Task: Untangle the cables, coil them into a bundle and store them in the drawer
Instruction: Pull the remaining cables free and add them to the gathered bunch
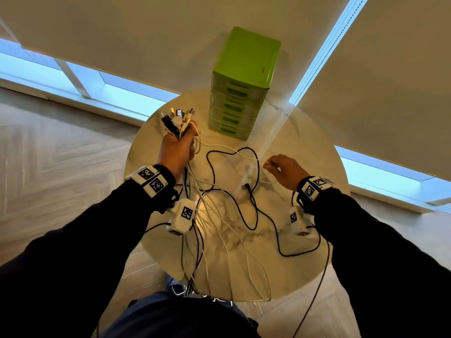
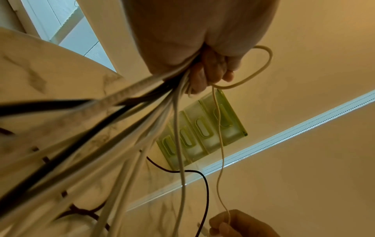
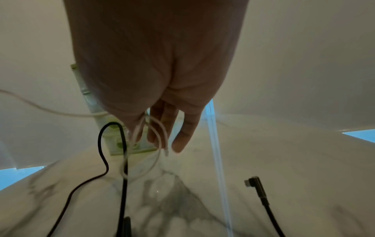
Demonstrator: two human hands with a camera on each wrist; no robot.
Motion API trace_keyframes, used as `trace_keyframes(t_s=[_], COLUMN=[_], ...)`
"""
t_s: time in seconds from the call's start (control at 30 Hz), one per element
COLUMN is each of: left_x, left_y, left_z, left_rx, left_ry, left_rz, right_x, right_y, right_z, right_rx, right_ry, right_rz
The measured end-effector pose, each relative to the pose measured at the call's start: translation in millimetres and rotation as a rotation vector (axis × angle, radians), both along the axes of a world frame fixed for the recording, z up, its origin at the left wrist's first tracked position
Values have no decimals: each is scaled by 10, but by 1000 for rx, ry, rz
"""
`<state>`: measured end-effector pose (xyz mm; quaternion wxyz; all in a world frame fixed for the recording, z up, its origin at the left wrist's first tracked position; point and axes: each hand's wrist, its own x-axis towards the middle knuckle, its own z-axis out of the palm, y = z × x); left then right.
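My left hand [image 1: 179, 145] grips a bundle of black and white cables [image 1: 177, 120] above the table's far left, plug ends sticking up out of the fist. From the fist [image 2: 205, 75] the cable lengths [image 2: 142, 121] hang down over the table and off its near edge. My right hand [image 1: 280, 167] pinches a thin white cable [image 1: 231, 150] that runs across from the left hand. In the right wrist view that white cable [image 3: 156, 136] loops between thumb and fingers. A green drawer unit [image 1: 241, 86] stands at the table's far side, all drawers closed.
The round marble table [image 1: 305, 147] carries loose black cables [image 1: 246, 211] in loops across its middle. A black angled plug [image 3: 253, 184] lies on the marble near my right hand. Windows and blinds rise behind the table; wooden floor lies to the left.
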<state>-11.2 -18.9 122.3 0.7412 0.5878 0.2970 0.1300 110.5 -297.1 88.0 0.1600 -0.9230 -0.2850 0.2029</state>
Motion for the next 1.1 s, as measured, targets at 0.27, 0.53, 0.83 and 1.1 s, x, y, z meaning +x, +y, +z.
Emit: trace_keyframes(t_s=[0.27,0.53,0.83,1.1], left_x=[71,27,31,35], left_y=[-347,-511,-346,21], left_z=[-22,-25,-108,-22], left_rx=[141,295,119,132], left_ry=[2,25,57,68], left_rz=[-159,-314,-172,26], right_x=[-266,-255,-296,-380], right_y=[664,784,619,104], right_z=[467,694,748,316], right_rx=[202,119,198,9], right_ry=[81,61,140,166], right_rz=[138,28,138,73])
